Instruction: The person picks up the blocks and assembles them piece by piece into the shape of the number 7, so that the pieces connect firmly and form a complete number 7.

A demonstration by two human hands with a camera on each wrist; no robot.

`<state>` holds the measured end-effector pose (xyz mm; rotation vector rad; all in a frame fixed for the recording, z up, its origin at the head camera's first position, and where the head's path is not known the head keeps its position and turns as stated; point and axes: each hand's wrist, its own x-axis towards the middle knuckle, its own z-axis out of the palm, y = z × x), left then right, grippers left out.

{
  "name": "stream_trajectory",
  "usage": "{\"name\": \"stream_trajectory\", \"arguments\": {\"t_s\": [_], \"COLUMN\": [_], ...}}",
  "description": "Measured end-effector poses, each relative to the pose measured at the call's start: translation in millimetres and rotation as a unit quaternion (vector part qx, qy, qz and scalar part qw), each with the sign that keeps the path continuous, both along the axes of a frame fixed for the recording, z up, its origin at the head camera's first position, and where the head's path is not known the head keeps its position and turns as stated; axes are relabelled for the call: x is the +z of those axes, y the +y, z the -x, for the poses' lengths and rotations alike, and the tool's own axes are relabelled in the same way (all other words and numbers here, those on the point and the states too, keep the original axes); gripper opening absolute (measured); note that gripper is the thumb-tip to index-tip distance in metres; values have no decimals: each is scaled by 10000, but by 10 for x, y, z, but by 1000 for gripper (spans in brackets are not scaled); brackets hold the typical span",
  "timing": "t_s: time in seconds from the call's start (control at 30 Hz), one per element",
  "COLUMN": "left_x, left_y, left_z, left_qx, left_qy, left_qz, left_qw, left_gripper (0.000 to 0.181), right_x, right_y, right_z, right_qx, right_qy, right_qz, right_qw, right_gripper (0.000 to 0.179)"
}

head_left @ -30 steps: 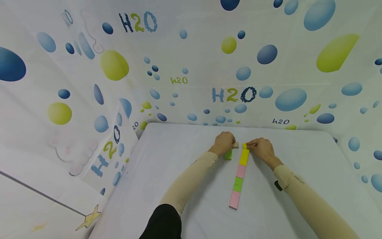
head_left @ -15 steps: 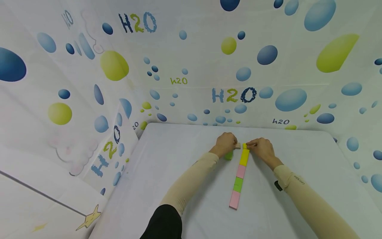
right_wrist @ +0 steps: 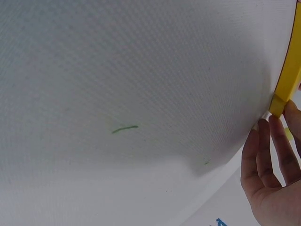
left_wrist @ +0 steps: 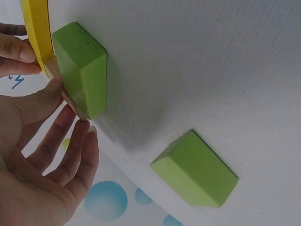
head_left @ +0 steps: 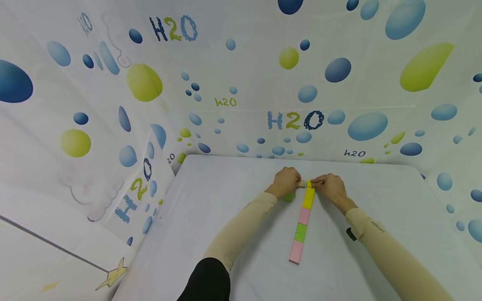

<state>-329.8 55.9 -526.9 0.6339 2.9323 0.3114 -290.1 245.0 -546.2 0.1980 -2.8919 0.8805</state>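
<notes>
Near the far end of the white table, my left hand pinches a small natural-wood block between thumb and fingers. The block's free end points at the top of a row of coloured blocks. That row ends in a small yellow block, which my right hand pinches from the right side. In the right wrist view, thumb and fingertips sit at the end of the yellow block. Two green blocks, one upright and one farther off, show in the left wrist view, close to my left hand.
From the yellow end, the row runs toward me: a longer yellow block, a pink block, green pieces and another pink block. A partly hidden green block lies under my left wrist. A printed wall sheet stands behind the table.
My left hand has slid slightly right with the wooden block, narrowing the gap to the yellow end of the row. My right hand has stayed in place.
</notes>
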Motion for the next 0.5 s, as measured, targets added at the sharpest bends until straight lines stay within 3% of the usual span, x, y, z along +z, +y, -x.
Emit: {"name": "stream_trajectory", "arguments": {"t_s": [0.5], "left_x": [9], "left_y": [16], "left_z": [-20], "left_qx": [-65], "left_qy": [145], "left_qz": [9], "left_qw": [9999], "left_gripper": [22], "right_x": [-20], "right_y": [2], "right_z": [25], "right_qx": [-43], "right_qy": [-31], "right_qz": [-52], "right_qw": [10000], "right_gripper": [18]}}
